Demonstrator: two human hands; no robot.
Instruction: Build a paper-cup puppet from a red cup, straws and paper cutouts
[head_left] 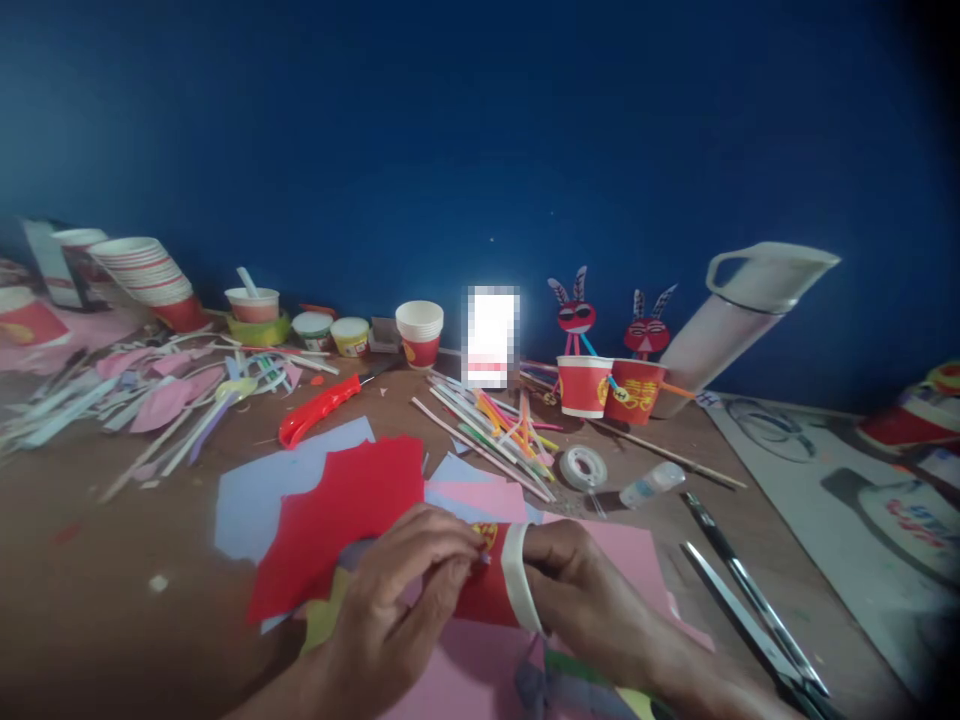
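Observation:
A red paper cup (491, 590) with gold print and a white rim lies on its side above pink paper (480, 660). My right hand (577, 580) reaches through the cup's mouth and holds it from within; its fingertips are hidden inside. At the cup's outer wall is my left hand (409, 590), thumb and fingers pinched together. A tiny pale bit shows at those fingertips, too small to name. Under and beside the left hand lie a cut red paper sheet (352, 510) and light blue paper (247, 510).
Scissors (739, 610), a tape roll (583, 467) and a small clear bottle (652, 485) lie right. Paper strips (487, 430) and a red-handled tool (322, 408) lie beyond. Cup figures (585, 385), a tilted white flask (720, 330) and stacked cups (154, 280) stand along the wall.

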